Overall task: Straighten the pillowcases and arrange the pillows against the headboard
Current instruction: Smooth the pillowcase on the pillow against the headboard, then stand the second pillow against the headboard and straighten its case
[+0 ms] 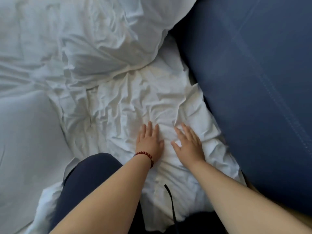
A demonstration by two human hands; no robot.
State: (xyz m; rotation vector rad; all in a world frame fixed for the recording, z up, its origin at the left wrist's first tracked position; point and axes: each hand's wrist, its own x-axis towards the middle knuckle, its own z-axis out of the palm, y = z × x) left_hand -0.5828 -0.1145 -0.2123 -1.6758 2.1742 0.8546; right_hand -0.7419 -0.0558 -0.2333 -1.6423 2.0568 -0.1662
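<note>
A wrinkled white pillow [135, 102] lies flat on the bed in front of me, its right edge against the blue padded headboard [253, 81]. My left hand [149, 142], with a red bead bracelet at the wrist, rests flat on the pillowcase, fingers spread. My right hand [190, 144] lies flat beside it, a little nearer the headboard, fingers apart and holding nothing. A second white pillow [104, 39], also creased, lies farther away, its far end against the headboard.
Rumpled white bedding [25, 107] covers the bed on the left. My knee in dark trousers [87, 179] presses on the mattress below my left arm. A thin black strap [170, 200] hangs over the pillow's near end.
</note>
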